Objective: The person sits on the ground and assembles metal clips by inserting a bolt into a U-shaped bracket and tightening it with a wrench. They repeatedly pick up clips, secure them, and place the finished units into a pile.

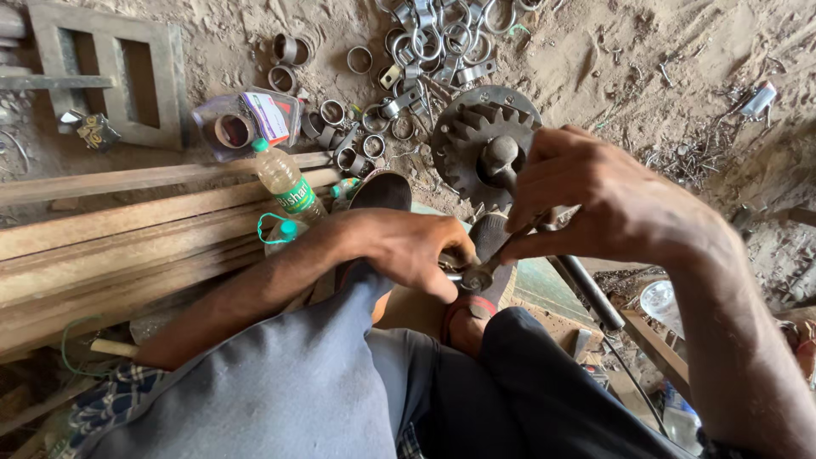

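Observation:
My left hand (pixel 416 248) is closed around a small metal part (pixel 453 265) just above my knees. My right hand (pixel 595 197) grips a metal wrench (pixel 486 270), and the wrench head meets the small part between the two hands. Behind the hands a large dark toothed gear (pixel 476 136) on a steel shaft (pixel 582 285) rests on the dirt floor. My foot in a sandal (pixel 476 310) shows below the hands. The small part is mostly hidden by my left fingers.
Several metal rings and clamps (pixel 425 42) lie scattered on the sandy ground at the top. A plastic bottle with a green cap (pixel 287 180) leans on long wooden planks (pixel 110 229) at the left. A metal frame (pixel 110 72) lies top left; nails (pixel 697 153) litter the right.

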